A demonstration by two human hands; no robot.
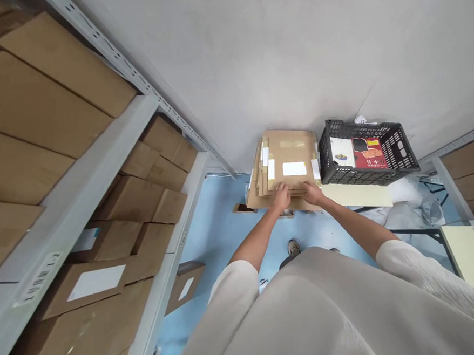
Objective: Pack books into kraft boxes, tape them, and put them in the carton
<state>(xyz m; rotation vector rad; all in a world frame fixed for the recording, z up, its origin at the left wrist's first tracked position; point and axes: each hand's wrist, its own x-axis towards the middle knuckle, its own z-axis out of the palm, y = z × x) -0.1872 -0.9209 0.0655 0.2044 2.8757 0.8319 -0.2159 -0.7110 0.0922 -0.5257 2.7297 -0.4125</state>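
Note:
A stack of flattened cardboard boxes (291, 140) lies against the wall, with white labels and strips of tape on the top one. Its layers are uneven and stick out to the left and toward me. My left hand (281, 196) has its fingers curled over the near edge of the stack. A short way to the right, my right hand (313, 193) grips the same edge, thumb and fingers bent around it. How many layers the fingers take in is hidden. Right beside the stack stands a black plastic crate (354, 176) holding a red-and-white printed item (368, 153).
A metal shelf (109, 148) full of cardboard boxes fills the left side. One carton (184, 285) sits low near the blue floor (212, 228). Clear plastic bags (409, 208) and a pale table (470, 258) are at the right, by another shelf of boxes.

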